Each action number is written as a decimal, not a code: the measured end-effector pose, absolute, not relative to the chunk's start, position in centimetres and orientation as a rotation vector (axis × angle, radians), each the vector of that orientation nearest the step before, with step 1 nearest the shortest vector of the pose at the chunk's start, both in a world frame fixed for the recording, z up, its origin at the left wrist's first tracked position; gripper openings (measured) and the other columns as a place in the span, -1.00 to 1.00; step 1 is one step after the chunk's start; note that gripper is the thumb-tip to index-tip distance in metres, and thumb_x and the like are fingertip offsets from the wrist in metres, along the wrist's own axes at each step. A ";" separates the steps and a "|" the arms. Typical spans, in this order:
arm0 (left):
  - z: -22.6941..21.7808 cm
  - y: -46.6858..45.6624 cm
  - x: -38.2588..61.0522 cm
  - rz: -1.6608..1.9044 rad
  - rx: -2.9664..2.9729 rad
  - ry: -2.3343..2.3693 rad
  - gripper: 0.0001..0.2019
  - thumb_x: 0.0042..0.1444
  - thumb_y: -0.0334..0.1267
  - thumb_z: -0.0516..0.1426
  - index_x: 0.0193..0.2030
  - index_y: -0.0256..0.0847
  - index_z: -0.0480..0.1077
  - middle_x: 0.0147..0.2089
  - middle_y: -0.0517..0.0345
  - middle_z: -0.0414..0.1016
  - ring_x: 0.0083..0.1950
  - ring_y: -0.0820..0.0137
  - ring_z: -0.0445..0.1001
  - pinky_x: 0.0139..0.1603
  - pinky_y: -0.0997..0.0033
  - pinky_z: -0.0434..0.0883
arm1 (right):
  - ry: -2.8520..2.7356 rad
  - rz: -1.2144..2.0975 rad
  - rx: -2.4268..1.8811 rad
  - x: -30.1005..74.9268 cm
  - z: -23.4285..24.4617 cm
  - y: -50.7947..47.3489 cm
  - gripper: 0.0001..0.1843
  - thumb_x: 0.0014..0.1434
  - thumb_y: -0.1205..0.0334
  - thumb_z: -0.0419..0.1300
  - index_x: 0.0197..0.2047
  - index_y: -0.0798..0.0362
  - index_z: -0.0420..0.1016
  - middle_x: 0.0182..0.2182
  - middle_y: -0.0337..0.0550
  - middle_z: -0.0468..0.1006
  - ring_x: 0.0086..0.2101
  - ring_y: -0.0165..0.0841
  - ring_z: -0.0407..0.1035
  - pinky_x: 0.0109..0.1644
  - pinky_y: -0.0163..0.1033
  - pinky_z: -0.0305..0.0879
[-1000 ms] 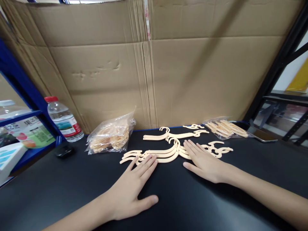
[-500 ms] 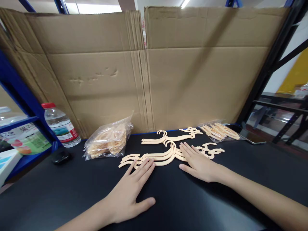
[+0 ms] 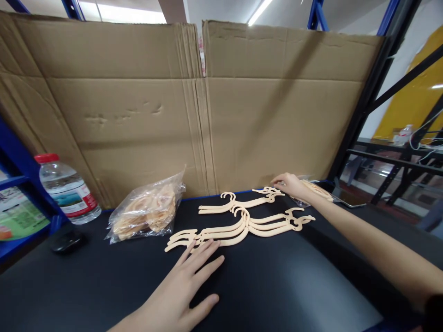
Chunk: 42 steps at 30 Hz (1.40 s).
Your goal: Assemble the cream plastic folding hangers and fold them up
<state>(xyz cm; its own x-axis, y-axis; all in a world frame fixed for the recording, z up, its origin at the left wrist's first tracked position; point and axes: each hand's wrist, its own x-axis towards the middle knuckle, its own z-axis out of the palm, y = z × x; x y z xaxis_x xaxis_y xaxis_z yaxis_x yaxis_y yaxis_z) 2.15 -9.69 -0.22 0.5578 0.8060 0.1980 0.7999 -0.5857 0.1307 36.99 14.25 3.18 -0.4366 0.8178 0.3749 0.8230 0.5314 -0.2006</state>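
Observation:
Several cream plastic clothes hangers (image 3: 235,233) lie nested together on the black tabletop, hooks pointing away from me. My left hand (image 3: 187,283) is open, palm down with spread fingers, its fingertips at the left end of this nested group. Behind the group lie more cream hanger pieces (image 3: 238,204), with hooks and small curved clips at their right end. My right hand (image 3: 292,185) reaches over to that right end, fingers slightly bent and apart, with nothing visible between them. Beneath and behind it a clear bag of cream strips (image 3: 318,190) is partly hidden by my hand and forearm.
A clear bag of cream plastic parts (image 3: 148,210) sits at the left. Beside it stand a red-capped water bottle (image 3: 69,191) and a black computer mouse (image 3: 68,242). A cardboard wall (image 3: 138,120) closes the back. A dark flat device (image 3: 349,198) lies at the far right.
My right hand has left the nested hangers and moved away from me, up to the far pieces by the right bag. My left hand stays at the left end, fingers spread more. The view has shifted.

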 end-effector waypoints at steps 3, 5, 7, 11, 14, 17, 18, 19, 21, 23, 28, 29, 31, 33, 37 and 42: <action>-0.5 -9.7 2.0 0.395 2.747 1.419 -0.46 0.18 -0.18 0.09 0.31 0.07 0.13 0.40 0.12 0.03 0.37 0.05 0.06 0.30 -0.19 0.06 | -2.519 0.065 -1.339 36.4 4.0 16.8 -0.80 0.19 0.30 0.12 -0.23 0.16 0.57 -0.24 -0.01 0.60 -0.19 -0.23 0.46 -0.03 -0.14 0.32; -0.8 -9.7 1.9 0.466 2.740 1.453 -0.46 0.16 -0.20 0.10 0.30 0.07 0.16 0.40 0.13 0.05 0.37 0.05 0.08 0.31 -0.19 0.04 | -2.657 0.136 -1.319 35.6 4.0 18.0 -0.84 0.20 0.25 0.19 -0.27 0.15 0.54 -0.31 -0.10 0.59 -0.28 -0.31 0.46 -0.10 -0.15 0.36; -1.2 -9.8 1.8 0.491 2.737 1.459 -0.46 0.15 -0.22 0.11 0.29 0.07 0.17 0.39 0.14 0.06 0.36 0.04 0.08 0.31 -0.19 0.04 | -2.777 0.189 -1.303 34.8 3.8 18.7 -0.79 0.22 0.16 0.20 -0.28 0.16 0.51 -0.34 -0.17 0.56 -0.32 -0.36 0.46 -0.13 -0.15 0.38; -1.2 -9.7 1.9 0.484 2.720 1.450 -0.47 0.14 -0.22 0.11 0.28 0.06 0.19 0.39 0.15 0.07 0.37 0.05 0.07 0.32 -0.20 0.02 | -2.932 0.236 -1.291 33.8 3.5 19.6 -0.74 0.24 0.11 0.19 -0.33 0.16 0.48 -0.37 -0.20 0.54 -0.33 -0.36 0.45 -0.14 -0.14 0.38; -0.7 -9.5 1.9 0.446 2.684 1.456 -0.48 0.16 -0.21 0.10 0.28 0.08 0.18 0.39 0.18 0.06 0.38 0.05 0.05 0.32 -0.21 0.01 | -2.978 0.257 -1.286 33.6 3.6 19.8 -0.75 0.23 0.12 0.19 -0.31 0.16 0.49 -0.35 -0.19 0.55 -0.31 -0.36 0.45 -0.13 -0.14 0.38; -0.2 -9.3 1.8 0.326 2.668 1.410 -0.48 0.19 -0.18 0.07 0.30 0.09 0.14 0.41 0.17 0.02 0.38 0.03 0.05 0.30 -0.24 0.05 | -2.983 0.264 -1.286 33.6 3.7 19.8 -0.77 0.23 0.13 0.20 -0.31 0.16 0.49 -0.36 -0.20 0.54 -0.32 -0.36 0.45 -0.12 -0.13 0.37; -0.1 -9.2 1.8 0.300 2.668 1.406 -0.48 0.20 -0.16 0.06 0.31 0.09 0.13 0.41 0.17 0.01 0.38 0.03 0.05 0.29 -0.25 0.05 | -2.979 0.263 -1.285 33.6 3.7 19.8 -0.77 0.23 0.14 0.21 -0.32 0.16 0.49 -0.37 -0.21 0.54 -0.32 -0.36 0.45 -0.12 -0.13 0.37; -0.1 -9.2 1.8 0.291 2.668 1.417 -0.48 0.20 -0.16 0.06 0.30 0.10 0.13 0.41 0.17 0.01 0.38 0.03 0.05 0.29 -0.26 0.06 | -2.974 0.262 -1.283 33.6 3.7 19.8 -0.77 0.22 0.14 0.21 -0.32 0.16 0.49 -0.38 -0.21 0.54 -0.32 -0.36 0.45 -0.12 -0.13 0.37; -0.3 -9.3 1.9 0.321 2.671 1.468 -0.49 0.18 -0.17 0.08 0.29 0.10 0.15 0.40 0.19 0.03 0.38 0.04 0.05 0.29 -0.26 0.05 | -2.963 0.262 -1.275 33.7 3.7 19.8 -0.78 0.21 0.16 0.22 -0.34 0.16 0.50 -0.41 -0.21 0.54 -0.34 -0.36 0.44 -0.13 -0.14 0.37; -0.5 -9.4 2.0 0.363 2.680 1.493 -0.48 0.17 -0.19 0.09 0.28 0.10 0.17 0.40 0.20 0.05 0.38 0.06 0.05 0.30 -0.24 0.05 | -2.949 0.266 -1.267 33.9 3.8 19.8 -0.80 0.20 0.18 0.23 -0.34 0.16 0.51 -0.43 -0.22 0.55 -0.36 -0.37 0.45 -0.16 -0.16 0.37; -0.6 -9.4 2.2 0.392 2.688 1.484 -0.48 0.15 -0.22 0.10 0.27 0.07 0.19 0.39 0.17 0.07 0.38 0.08 0.06 0.31 -0.21 0.05 | -2.876 0.232 -1.294 34.3 4.3 19.8 -0.86 0.20 0.25 0.21 -0.29 0.17 0.53 -0.37 -0.19 0.58 -0.32 -0.37 0.46 -0.15 -0.20 0.36; -0.5 -9.4 2.2 0.392 2.687 1.485 -0.48 0.15 -0.22 0.10 0.27 0.07 0.19 0.39 0.17 0.07 0.38 0.08 0.06 0.31 -0.21 0.05 | -2.859 0.214 -1.314 34.2 4.3 19.8 -0.85 0.21 0.25 0.21 -0.28 0.17 0.52 -0.35 -0.18 0.57 -0.31 -0.36 0.46 -0.14 -0.19 0.37; -0.4 -9.3 2.3 0.395 2.686 1.483 -0.49 0.15 -0.23 0.11 0.26 0.06 0.20 0.39 0.15 0.08 0.38 0.08 0.06 0.30 -0.22 0.04 | -2.838 0.179 -1.366 34.0 4.0 19.9 -0.83 0.22 0.21 0.20 -0.29 0.16 0.51 -0.35 -0.18 0.56 -0.30 -0.36 0.45 -0.13 -0.17 0.37; -0.3 -9.3 2.4 0.406 2.687 1.471 -0.48 0.14 -0.26 0.11 0.26 0.05 0.21 0.39 0.13 0.08 0.37 0.08 0.07 0.30 -0.23 0.04 | -2.829 0.150 -1.424 33.7 3.5 19.9 -0.79 0.23 0.16 0.20 -0.30 0.16 0.49 -0.35 -0.19 0.55 -0.30 -0.35 0.45 -0.13 -0.15 0.38; -0.2 -9.3 2.5 0.421 2.685 1.444 -0.47 0.12 -0.29 0.11 0.26 0.02 0.20 0.38 0.10 0.09 0.38 0.08 0.06 0.31 -0.21 0.03 | -2.804 0.089 -1.521 33.4 2.7 20.0 -0.77 0.26 0.13 0.17 -0.28 0.15 0.47 -0.32 -0.18 0.53 -0.30 -0.36 0.44 -0.14 -0.14 0.38; -0.2 -9.1 2.0 0.350 2.681 1.371 -0.48 0.17 -0.25 0.09 0.29 0.00 0.17 0.40 0.06 0.04 0.39 0.07 0.01 0.32 -0.22 -0.01 | -2.803 0.058 -1.536 33.4 2.5 20.1 -0.77 0.26 0.13 0.16 -0.29 0.14 0.47 -0.33 -0.19 0.52 -0.30 -0.36 0.43 -0.15 -0.15 0.38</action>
<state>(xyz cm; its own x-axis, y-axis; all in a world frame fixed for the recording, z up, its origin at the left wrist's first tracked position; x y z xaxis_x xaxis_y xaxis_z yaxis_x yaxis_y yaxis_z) 2.04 -9.06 -0.16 0.5654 0.8103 0.1540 0.7850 -0.5860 0.2009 33.45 20.05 2.46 -0.5372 0.8409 -0.0659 0.8429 0.5381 -0.0049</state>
